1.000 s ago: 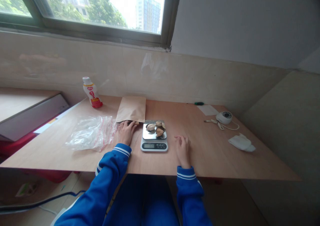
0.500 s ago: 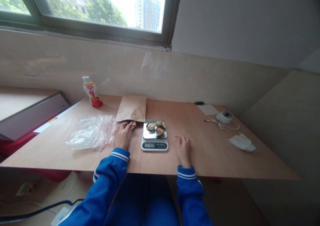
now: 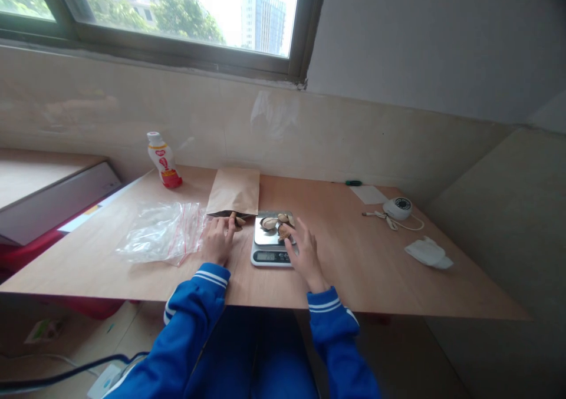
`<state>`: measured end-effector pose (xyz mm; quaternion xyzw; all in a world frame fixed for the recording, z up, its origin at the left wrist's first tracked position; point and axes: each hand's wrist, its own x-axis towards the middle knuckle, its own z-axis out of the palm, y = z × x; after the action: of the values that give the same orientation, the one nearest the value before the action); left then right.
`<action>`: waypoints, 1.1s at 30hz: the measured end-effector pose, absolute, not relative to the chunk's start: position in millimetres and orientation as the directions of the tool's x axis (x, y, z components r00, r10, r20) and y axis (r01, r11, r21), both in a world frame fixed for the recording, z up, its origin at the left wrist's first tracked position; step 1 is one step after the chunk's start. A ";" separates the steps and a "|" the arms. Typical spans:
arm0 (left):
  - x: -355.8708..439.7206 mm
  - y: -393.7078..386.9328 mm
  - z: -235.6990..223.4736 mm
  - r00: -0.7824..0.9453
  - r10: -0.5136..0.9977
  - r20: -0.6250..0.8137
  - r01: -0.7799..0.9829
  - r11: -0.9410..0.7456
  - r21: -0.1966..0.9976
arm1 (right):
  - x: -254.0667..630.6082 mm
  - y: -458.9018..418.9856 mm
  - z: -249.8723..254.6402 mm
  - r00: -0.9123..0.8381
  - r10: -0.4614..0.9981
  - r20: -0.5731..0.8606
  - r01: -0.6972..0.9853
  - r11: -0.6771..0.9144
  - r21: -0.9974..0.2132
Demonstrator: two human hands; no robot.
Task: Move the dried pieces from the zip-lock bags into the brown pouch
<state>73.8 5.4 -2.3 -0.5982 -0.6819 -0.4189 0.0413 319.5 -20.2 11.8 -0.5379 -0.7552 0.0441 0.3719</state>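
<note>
My left hand (image 3: 218, 238) is at the mouth of a brown paper bag (image 3: 234, 191), its fingers closed on a dried mushroom (image 3: 239, 223) at the opening. To the right of it stands a small kitchen scale (image 3: 264, 257) with a metal plate and a display too small to read. Several dried mushrooms (image 3: 268, 224) lie on the plate, pale and dark brown. My right hand (image 3: 306, 254) reaches over the scale's right side, thumb and fingers apart. Its fingertips are close to the nearest mushroom (image 3: 283, 232); whether they touch it I cannot tell.
A clear zip bag (image 3: 154, 234) lies left of my left hand, with a red-and-white bottle (image 3: 164, 160) behind it. Farther right are a white dome camera (image 3: 398, 207) with its cable, a crumpled white tissue (image 3: 428, 252), white paper (image 3: 368, 195) and a green-handled tool (image 3: 354, 182).
My right hand has moved left from the tabletop to the scale, and its fingers have spread. At the bag's mouth, more of the mushroom by my left fingers now shows.
</note>
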 end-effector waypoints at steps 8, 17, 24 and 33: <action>71.3 5.5 -3.0 -0.256 0.784 0.565 0.845 -0.102 0.525 | 291.3 22.4 30.5 -0.410 0.820 0.399 0.786 0.539 -0.302; 71.4 5.2 -4.5 -0.252 0.770 0.587 0.828 -0.143 0.543 | 317.2 28.6 21.6 -0.232 0.808 0.542 0.757 0.499 -0.421; 70.3 5.7 -5.5 -0.236 0.762 0.603 0.822 -0.174 0.542 | 362.2 30.5 15.6 -0.011 0.762 0.647 0.741 0.441 -0.507; 70.3 5.5 -5.1 -0.237 0.769 0.594 0.801 -0.191 0.567 | 396.3 23.1 -16.3 -0.007 0.831 0.557 0.842 0.305 -0.445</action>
<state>70.3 5.5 -5.1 -0.6173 -0.6358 -0.4630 0.0173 396.3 23.1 -16.3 -0.5895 -0.7094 -0.0075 0.3863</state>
